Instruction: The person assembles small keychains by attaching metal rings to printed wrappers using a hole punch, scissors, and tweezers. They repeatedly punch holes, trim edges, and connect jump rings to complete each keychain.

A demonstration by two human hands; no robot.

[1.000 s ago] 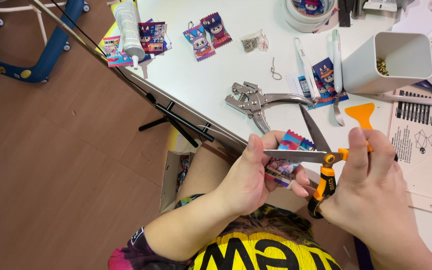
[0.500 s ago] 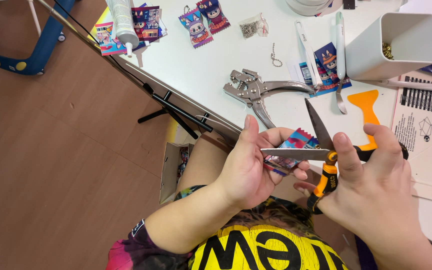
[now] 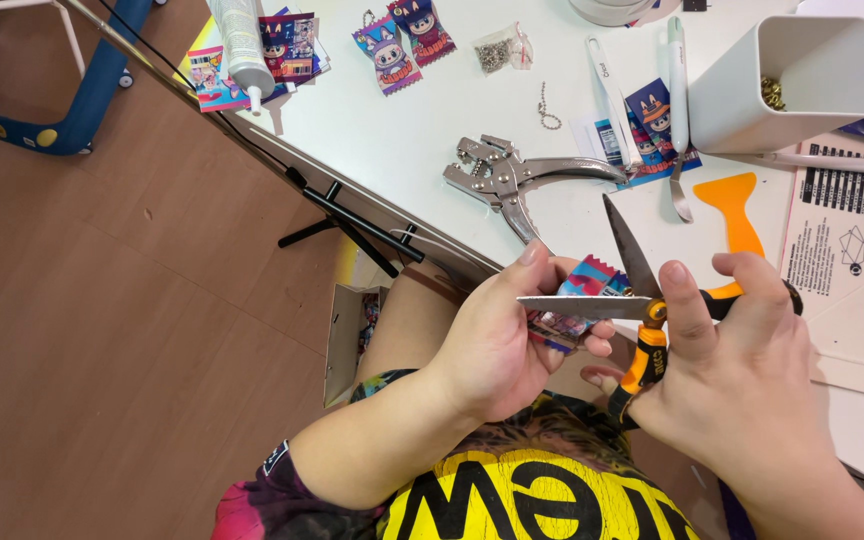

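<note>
Left hand (image 3: 497,345) grips striped packet (image 3: 580,285); scissors (image 3: 642,300) in right hand (image 3: 742,370).

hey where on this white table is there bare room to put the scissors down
Bare white table lies left of the pliers, below the packets. A smaller patch sits between the pliers and the orange scraper. It is crowded by the white cup, pens and printed sheets on the right.
</note>
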